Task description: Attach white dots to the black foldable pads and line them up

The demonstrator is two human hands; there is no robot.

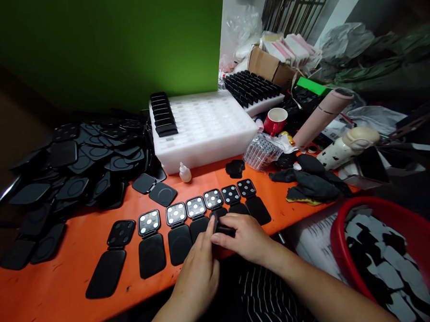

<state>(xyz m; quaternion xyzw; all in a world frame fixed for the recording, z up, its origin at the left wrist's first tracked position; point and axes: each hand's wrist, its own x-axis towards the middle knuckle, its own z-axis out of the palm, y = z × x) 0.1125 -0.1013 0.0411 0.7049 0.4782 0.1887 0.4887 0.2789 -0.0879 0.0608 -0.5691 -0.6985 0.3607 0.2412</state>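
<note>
My right hand [246, 237] is closed around a small black pad [226, 231], thumb and fingers on its edges. My left hand [201, 267] is closed too, its fingers pressed against the left side of that pad; part of the pad is hidden by the fingers. Just beyond my hands runs a row of opened black hinged pads [152, 255]. Their upper squares [176, 214] carry round silver-white dots, while the lower halves are plain black. At the row's left end lies another hinged pad [106, 275] with a darker upper square.
A large pile of black pads [92, 153] covers the left of the orange table [63, 294]. Behind the row stand a small dropper bottle [185, 172] and a white foam tray [207, 152]. A red mug [276, 121], dark gloves [312, 187] and a red tub [340, 250] are on the right.
</note>
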